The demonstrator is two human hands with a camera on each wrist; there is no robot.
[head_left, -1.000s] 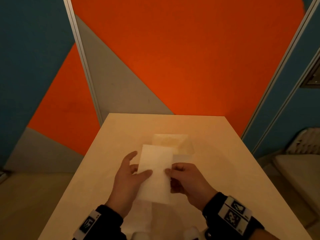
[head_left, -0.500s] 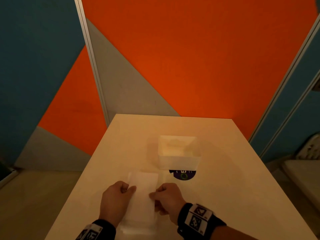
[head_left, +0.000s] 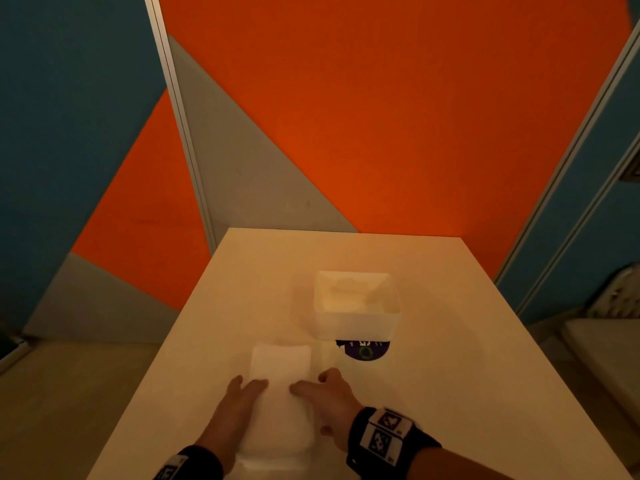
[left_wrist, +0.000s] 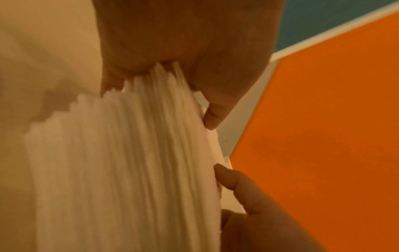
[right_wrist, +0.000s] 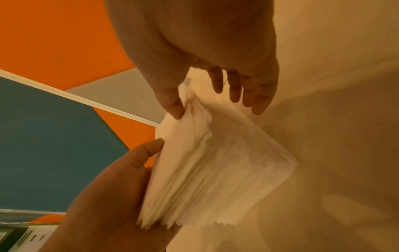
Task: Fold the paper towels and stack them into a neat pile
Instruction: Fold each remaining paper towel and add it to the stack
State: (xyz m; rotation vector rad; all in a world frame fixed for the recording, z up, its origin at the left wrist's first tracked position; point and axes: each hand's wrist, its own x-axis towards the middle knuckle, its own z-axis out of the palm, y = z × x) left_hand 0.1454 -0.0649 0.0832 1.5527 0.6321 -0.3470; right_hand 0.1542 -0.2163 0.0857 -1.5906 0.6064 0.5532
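towel stack (head_left: 280,403) near end: hidden by wrists; purple label (head_left: 363,351): half hidden by white box (head_left: 356,323), print unreadable

Both hands lie flat on a white paper towel pile (head_left: 279,403) on the table (head_left: 450,341): left hand (head_left: 235,410), right hand (head_left: 329,400); a white box (head_left: 356,306) stands beyond

A: Lighting?
B: Dim, warm amber cast; brightest on the table (head_left: 433,341) around the white box (head_left: 356,323), which washes out.
A: Sharpness?
B: Soft overall. Paper towel stack (right_wrist: 215,170) edges smeared in both wrist views; wall lines bow toward frame edges.
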